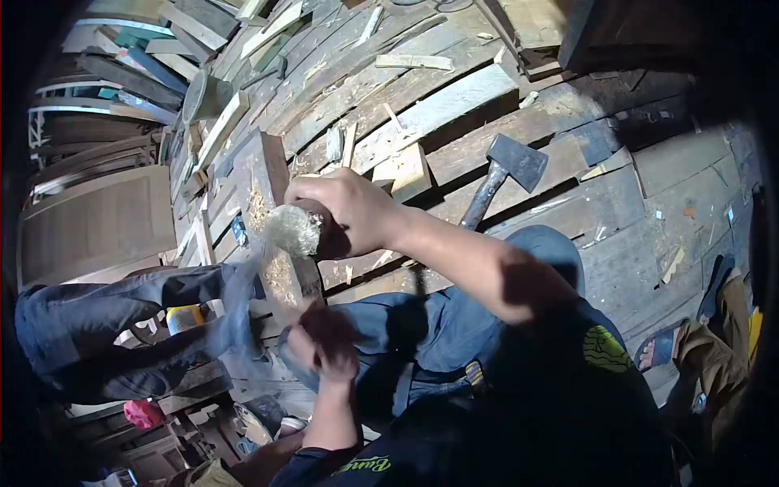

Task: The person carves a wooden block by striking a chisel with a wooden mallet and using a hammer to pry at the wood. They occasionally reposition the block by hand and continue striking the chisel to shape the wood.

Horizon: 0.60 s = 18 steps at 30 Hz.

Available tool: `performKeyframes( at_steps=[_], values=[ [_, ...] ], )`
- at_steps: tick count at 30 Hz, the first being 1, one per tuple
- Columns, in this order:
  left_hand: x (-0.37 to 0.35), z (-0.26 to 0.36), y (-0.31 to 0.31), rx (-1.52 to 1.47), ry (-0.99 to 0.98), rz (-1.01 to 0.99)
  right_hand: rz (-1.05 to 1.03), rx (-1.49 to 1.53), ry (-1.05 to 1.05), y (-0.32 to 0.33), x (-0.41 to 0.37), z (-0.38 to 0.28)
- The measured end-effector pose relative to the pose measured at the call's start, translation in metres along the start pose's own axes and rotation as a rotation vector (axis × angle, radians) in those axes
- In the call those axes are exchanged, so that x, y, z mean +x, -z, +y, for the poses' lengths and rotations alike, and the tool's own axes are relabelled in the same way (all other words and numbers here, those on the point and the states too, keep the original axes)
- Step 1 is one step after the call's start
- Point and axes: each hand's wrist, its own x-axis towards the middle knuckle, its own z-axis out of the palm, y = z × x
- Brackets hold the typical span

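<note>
Right hand (350, 213): fingers wrapped tight around round dark wooden handle with frayed pale end (295, 231), held over narrow brown wooden board strewn with shavings (266, 174). Left hand (322, 341) just below handle, motion-blurred; cannot tell finger state. 1 dark steel-headed hatchet (513, 165) lies apart on grey plank floor (649, 203).

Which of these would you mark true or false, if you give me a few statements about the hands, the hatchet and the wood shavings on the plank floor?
1. The right hand grips a dark round wooden tool with a frayed pale end. True.
2. The dark metal-headed hatchet is in the left hand. False: it lies on the grey wooden plank floor, apart from both hands.
3. Pale wood shavings lie on the brown wooden board. True.
4. The person wears red trousers. False: blue jeans.
</note>
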Motion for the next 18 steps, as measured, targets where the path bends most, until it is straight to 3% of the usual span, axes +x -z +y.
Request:
performKeyframes(
  at_steps=[1,4,6,8,10,11,12,13,14,15,18],
  values=[
    [0.010,-0.022,0.027,0.599,-0.047,-0.385,-0.043,-0.021,-0.053,0.001,0.000,-0.002],
    [0.012,-0.009,0.029,0.318,0.085,-0.437,-0.058,-0.020,-0.086,0.003,0.000,-0.004],
    [0.011,0.003,0.027,0.130,0.080,-0.320,-0.036,-0.030,-0.041,0.002,-0.003,-0.007],
    [0.007,0.028,0.015,-0.155,0.029,-0.457,-0.044,-0.030,-0.053,0.003,-0.003,-0.005],
    [0.008,0.041,0.016,-0.031,-0.152,-0.653,-0.058,-0.027,-0.070,0.003,-0.004,-0.004],
    [0.005,0.031,0.015,-0.165,-0.206,-0.595,-0.079,-0.026,-0.079,0.003,-0.004,-0.003],
    [-0.010,0.010,0.010,-0.151,-0.235,-0.167,-0.081,-0.023,-0.080,0.003,-0.004,-0.003],
    [0.000,-0.008,0.036,0.000,-0.012,-0.473,-0.066,-0.027,-0.066,0.002,-0.003,-0.004],
    [0.004,-0.029,0.076,-0.049,0.497,-0.094,-0.051,-0.035,-0.048,0.001,-0.002,-0.004],
    [-0.002,-0.022,0.039,0.465,0.090,-0.463,-0.077,-0.041,-0.049,-0.001,-0.004,-0.002],
    [-0.006,-0.011,0.032,0.232,0.228,-0.309,-0.080,-0.079,-0.064,0.000,-0.004,-0.005]
  ],
)
